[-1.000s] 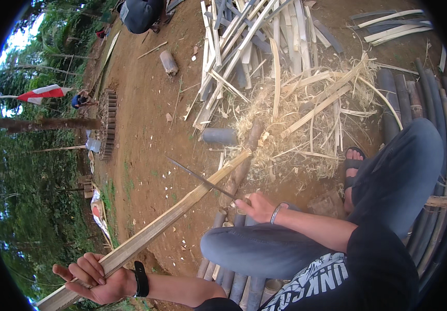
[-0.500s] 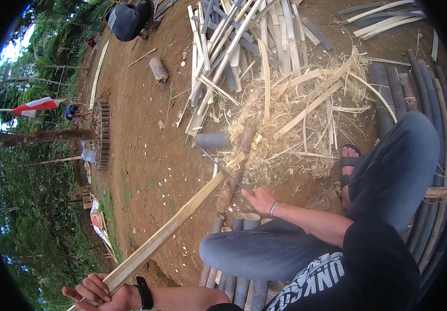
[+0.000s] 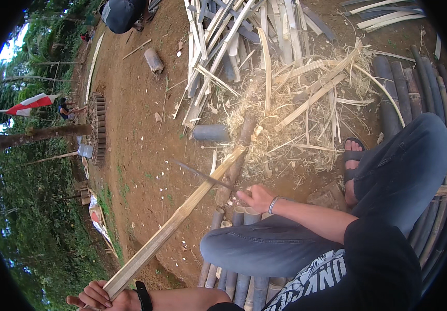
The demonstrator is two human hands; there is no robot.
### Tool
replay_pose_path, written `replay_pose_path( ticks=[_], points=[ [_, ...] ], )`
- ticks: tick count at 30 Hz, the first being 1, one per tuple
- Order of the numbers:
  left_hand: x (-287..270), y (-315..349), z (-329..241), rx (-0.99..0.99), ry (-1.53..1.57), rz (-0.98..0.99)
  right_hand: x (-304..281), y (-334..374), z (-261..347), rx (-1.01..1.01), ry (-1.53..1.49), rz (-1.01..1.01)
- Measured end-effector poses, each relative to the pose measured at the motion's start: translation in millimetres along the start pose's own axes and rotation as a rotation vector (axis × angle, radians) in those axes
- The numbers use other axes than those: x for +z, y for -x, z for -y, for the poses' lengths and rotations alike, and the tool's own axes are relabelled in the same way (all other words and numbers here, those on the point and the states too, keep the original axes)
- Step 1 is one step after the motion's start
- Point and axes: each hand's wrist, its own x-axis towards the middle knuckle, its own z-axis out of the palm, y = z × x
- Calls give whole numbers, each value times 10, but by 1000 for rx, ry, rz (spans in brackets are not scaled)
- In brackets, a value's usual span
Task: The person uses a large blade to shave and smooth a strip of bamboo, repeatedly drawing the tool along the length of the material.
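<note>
My left hand, a dark band on its wrist, is wrapped round the lower end of a long split bamboo strip. The strip slants up to the right, and its far end rests against a short wooden log on the ground. My right hand grips a long knife by a handle mostly hidden in the fingers. Its thin dark blade lies across the strip near the log, pointing up and left. Pale shavings are heaped round the log.
A pile of split bamboo strips lies beyond the shavings. Cut bamboo tubes lie nearby, and bamboo poles line the right side. A person in a cap crouches at the upper left. A red-and-white flag hangs farther left.
The knife blade has moved down along the strip, from near its far end toward my left hand, as my right hand shifted slightly left. Both hands keep their grips.
</note>
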Motion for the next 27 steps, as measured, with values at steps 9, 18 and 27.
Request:
replay_pose_path(
  ticks=[9, 18, 27],
  points=[
    [19, 51, -40, -6, 73, 35, 18, 36, 33, -136, 119, 50],
    [-90, 113, -38, -14, 120, 71, 49, -210, -184, 180, -45, 79],
    [-330, -10, -95, -52, -5, -12, 131, -513, -381, 212, -86, -120]
  ],
)
